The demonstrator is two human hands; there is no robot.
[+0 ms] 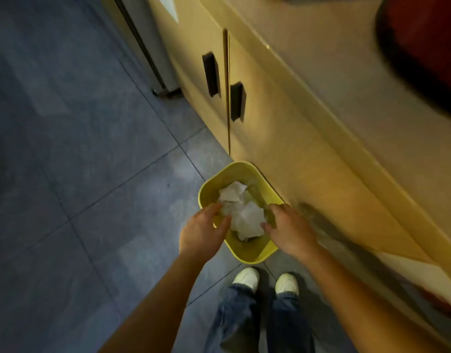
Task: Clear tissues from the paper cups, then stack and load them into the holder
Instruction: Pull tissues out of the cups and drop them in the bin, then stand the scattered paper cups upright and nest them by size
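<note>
Both hands, left hand [201, 231] and right hand [290, 229], hover over the yellow wastebasket [255, 254] with fingers loosely spread, gripping nothing, so crumpled tissues [245, 215] land inside.

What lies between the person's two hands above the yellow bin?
In the head view, crumpled white tissues lie between the left hand and the right hand, inside the yellow bin.
</note>
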